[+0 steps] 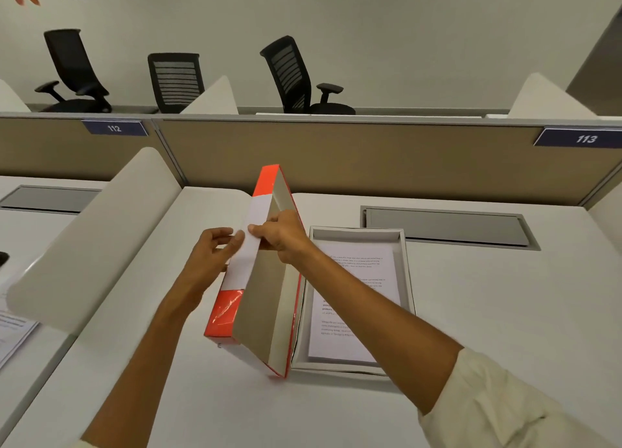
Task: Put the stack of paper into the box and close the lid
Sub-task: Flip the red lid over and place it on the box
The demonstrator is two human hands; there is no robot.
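Observation:
The open box (pixel 405 279) lies flat on the white desk, right of centre, with the stack of printed paper (pixel 353 299) lying inside it. Its orange-and-white lid (pixel 266 299) stands tilted on its long edge just left of the box, hollow grey inside turned toward the box. My right hand (pixel 281 235) grips the lid's raised upper edge, fingers over the white band. My left hand (pixel 212 255) touches the lid's outer face on that same white band, thumb and fingers pinching its side.
A white curved divider (pixel 91 242) rises on the left, with printed sheets (pixel 13 330) beyond it. A grey cable hatch (pixel 447 227) is set into the desk behind the box. A tan partition (pixel 370 158) closes the back; office chairs stand beyond it.

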